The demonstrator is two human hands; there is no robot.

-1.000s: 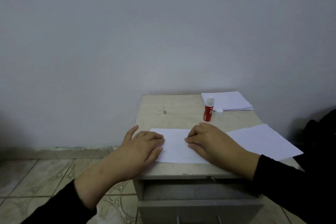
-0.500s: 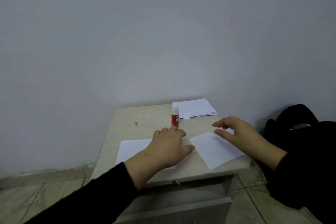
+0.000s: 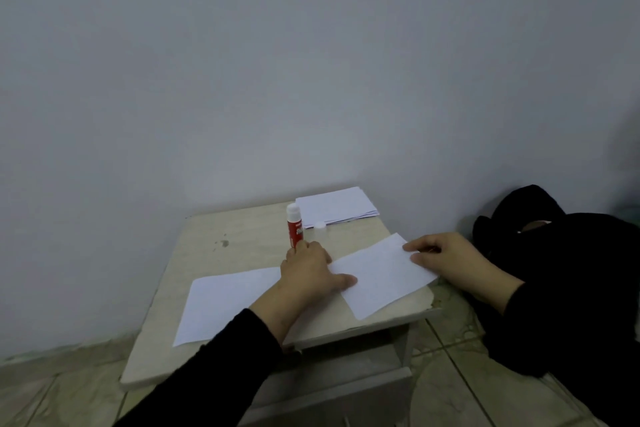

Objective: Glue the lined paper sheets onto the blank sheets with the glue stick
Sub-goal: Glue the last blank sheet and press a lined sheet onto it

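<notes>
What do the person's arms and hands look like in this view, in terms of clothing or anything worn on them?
Both arms are covered by long black sleeves that end at the wrists. The left hand and the right hand are bare: no gloves, and no rings, watch or bracelet show from this angle. The sleeves look plain, with no visible markings.

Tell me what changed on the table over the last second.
Both hands left the sheet on the left. The left hand reached toward the glue stick, its fingertips now at the base. The right hand moved right and now holds the far edge of the right-hand sheet, which it has pulled inward. The camera also swung. The glue stick, its cap and the paper stack stayed put.
</notes>
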